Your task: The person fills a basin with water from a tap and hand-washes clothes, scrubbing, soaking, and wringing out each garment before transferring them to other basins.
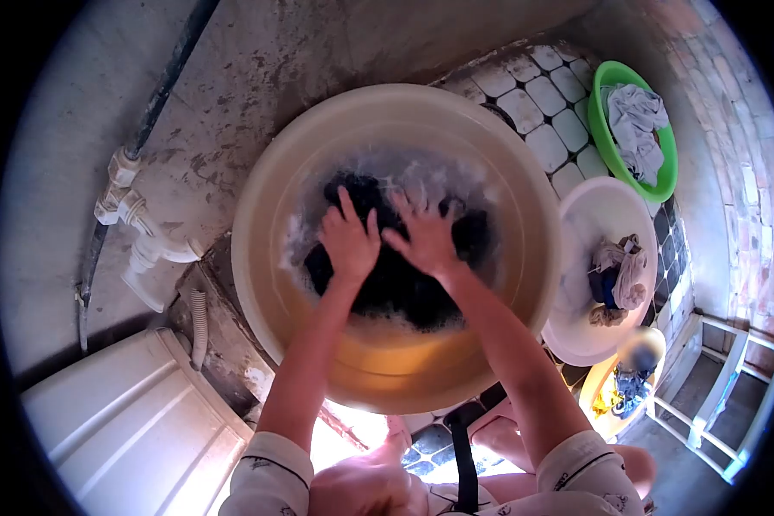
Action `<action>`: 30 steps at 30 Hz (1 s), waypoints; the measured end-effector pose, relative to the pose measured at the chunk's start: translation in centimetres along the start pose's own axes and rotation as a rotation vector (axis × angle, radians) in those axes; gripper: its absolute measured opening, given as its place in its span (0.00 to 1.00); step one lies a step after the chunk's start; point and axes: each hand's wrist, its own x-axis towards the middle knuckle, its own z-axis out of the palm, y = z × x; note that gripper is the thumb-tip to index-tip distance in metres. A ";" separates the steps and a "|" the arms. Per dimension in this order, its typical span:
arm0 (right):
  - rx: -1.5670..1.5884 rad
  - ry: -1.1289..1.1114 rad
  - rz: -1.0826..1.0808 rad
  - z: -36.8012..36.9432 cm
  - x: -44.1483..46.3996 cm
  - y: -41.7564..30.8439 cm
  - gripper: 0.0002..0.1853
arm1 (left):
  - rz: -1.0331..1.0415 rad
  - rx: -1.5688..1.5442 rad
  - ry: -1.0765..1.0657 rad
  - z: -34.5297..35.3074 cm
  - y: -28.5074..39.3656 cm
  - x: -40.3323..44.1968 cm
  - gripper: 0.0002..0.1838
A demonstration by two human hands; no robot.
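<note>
Both hands spread on dark cloth, mid-tub, and neither is nearer!
Here's the big round cream plastic tub (254, 284), holding cloudy, foamy water (456, 176), and in its middle, well inside the rim, lies the crumpled black cloth (408, 297). It sits directly under both palms, reaching out past the right hand (428, 242) toward the right rim, past the left hand (348, 245) toward the left, and back toward the near rim. Fingers fanned on both hands, palms down, thumbs pointing inward, nothing pinched! Long axis? Looks slightly wider side to side, but bunched up, so hard to call. Foam blurs the cloth's edges, the palms cover its centre, and folds or separate pieces can't be told apart; the tub's floor is hidden too.
</note>
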 end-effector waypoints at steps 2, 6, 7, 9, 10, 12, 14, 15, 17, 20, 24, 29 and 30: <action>0.022 -0.199 -0.069 2.5 -1.4 0.8 0.32 | 0.177 0.060 0.038 2.9 -0.7 -0.6 0.32; -0.298 -0.404 -0.047 2.6 -0.3 0.9 0.26 | 0.327 0.049 -0.176 2.1 -0.9 1.1 0.35; -0.380 -0.447 -0.057 3.3 0.2 1.4 0.24 | 0.318 -0.044 -0.257 0.7 -0.8 2.5 0.36; -0.371 -0.410 0.041 4.9 0.9 3.3 0.20 | 0.294 -0.365 -0.166 -0.5 -2.3 3.7 0.41; -0.275 -0.338 0.145 5.5 0.7 4.7 0.19 | 0.149 -0.298 -0.218 -0.8 -3.3 3.4 0.41; 0.205 -0.225 0.590 4.2 -0.1 5.9 0.17 | -0.139 -0.165 -0.312 -2.2 -4.5 3.0 0.41; 0.999 -0.111 1.236 0.4 -0.6 6.0 0.16 | -0.279 -0.379 -0.209 0.3 -5.7 1.6 0.37; 0.882 -0.302 1.057 -2.1 -1.3 5.5 0.17 | -0.368 -0.534 -0.202 1.2 -5.9 1.0 0.36; 0.624 -0.655 0.694 -7.1 -3.1 4.2 0.18 | -0.580 -0.927 -0.367 1.4 -5.8 0.4 0.32; 0.070 -0.687 0.310 -10.5 -3.0 4.7 0.21 | -0.672 -1.329 -0.678 -1.4 -3.8 0.7 0.26; 0.564 -0.243 0.209 -7.0 -0.7 6.6 0.37 | 0.012 -1.168 -0.532 -12.8 3.3 -1.5 0.20; 0.871 -0.404 -0.133 -5.9 2.5 3.7 0.38 | 0.545 -1.133 -0.529 -22.2 4.4 -1.7 0.20; 1.058 -0.482 -0.042 -6.8 2.7 3.0 0.38 | 0.617 -1.156 -0.458 -23.2 4.1 -1.6 0.21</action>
